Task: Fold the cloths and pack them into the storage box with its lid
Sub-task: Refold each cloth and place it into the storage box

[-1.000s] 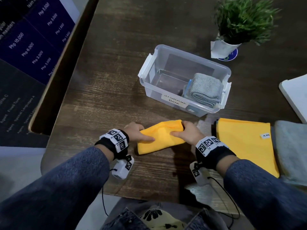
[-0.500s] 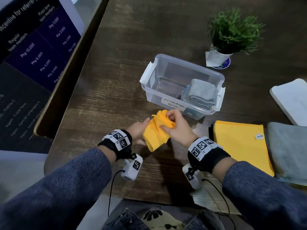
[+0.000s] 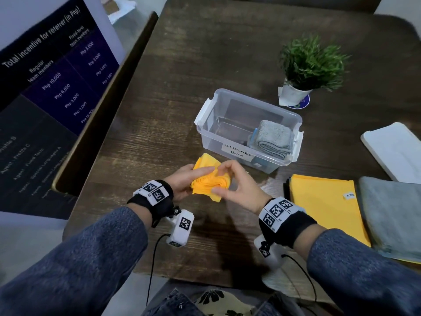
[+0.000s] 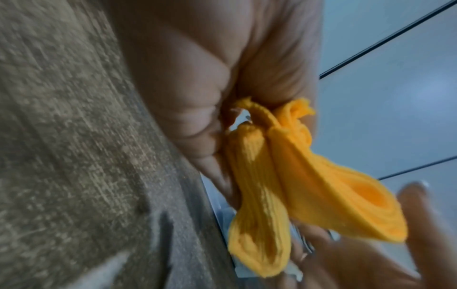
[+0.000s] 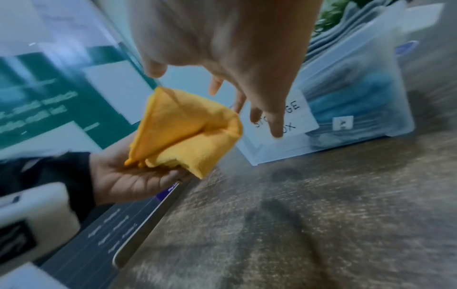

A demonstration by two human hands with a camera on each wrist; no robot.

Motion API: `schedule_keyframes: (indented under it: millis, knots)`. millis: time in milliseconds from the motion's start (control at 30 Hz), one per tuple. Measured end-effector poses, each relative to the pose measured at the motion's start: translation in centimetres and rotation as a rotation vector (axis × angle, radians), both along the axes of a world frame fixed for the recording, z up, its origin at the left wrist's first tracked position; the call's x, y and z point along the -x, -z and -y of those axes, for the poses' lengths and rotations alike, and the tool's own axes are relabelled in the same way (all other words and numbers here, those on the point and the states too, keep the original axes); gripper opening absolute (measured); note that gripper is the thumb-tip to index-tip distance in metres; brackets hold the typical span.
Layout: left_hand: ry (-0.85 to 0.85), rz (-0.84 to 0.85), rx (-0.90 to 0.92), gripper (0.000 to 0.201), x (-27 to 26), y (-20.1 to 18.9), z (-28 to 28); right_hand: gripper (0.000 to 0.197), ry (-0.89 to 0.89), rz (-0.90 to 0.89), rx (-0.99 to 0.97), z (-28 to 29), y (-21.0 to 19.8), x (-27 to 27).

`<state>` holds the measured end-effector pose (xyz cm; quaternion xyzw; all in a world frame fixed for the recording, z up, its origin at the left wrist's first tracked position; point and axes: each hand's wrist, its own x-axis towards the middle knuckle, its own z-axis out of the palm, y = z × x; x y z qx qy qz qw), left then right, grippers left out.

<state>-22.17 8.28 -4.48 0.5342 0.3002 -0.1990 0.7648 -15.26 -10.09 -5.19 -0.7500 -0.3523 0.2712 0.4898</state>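
Observation:
A folded yellow cloth (image 3: 206, 179) is held just above the table in front of the clear storage box (image 3: 210, 142). My left hand (image 3: 182, 181) grips it, thumb on top and fingers underneath. My right hand (image 3: 235, 183) arches over the cloth's right side with spread, nearly straight fingers, the thumb just touching its edge. The right wrist view shows the yellow cloth (image 5: 183, 133) lying in the left palm (image 5: 128, 179) while the right fingers (image 5: 274, 121) point away from it. A folded grey cloth (image 3: 273, 137) lies in the box's right end. The white lid (image 3: 396, 149) lies at the far right.
Flat yellow cloths (image 3: 323, 206) and a grey cloth (image 3: 391, 213) lie stacked at the right near the table's front edge. A potted plant (image 3: 307, 71) stands behind the box. A printed board (image 3: 45, 92) leans along the table's left edge.
The yellow cloth has gone from lying pressed flat on the table to a smaller folded bundle lifted into my left hand. My right hand has loosened its hold.

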Motion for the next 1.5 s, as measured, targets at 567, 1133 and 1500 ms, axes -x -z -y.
schedule_keyframes:
  millis: [567,1133,1500]
  knots:
    - [0.127,0.164,0.067,0.085,-3.7,-6.7,0.2,0.056,0.241,-0.677,-0.111,0.5,-5.2,-4.8]
    - [0.189,0.28,-0.286,0.032,-13.7,-9.8,-2.2,0.075,0.372,-0.354,-0.099,-0.7,-8.7,-14.2]
    - [0.456,-0.028,-0.52,0.061,-22.0,-4.5,-3.9,0.078,0.315,0.095,0.285,0.5,-5.6,-18.6]
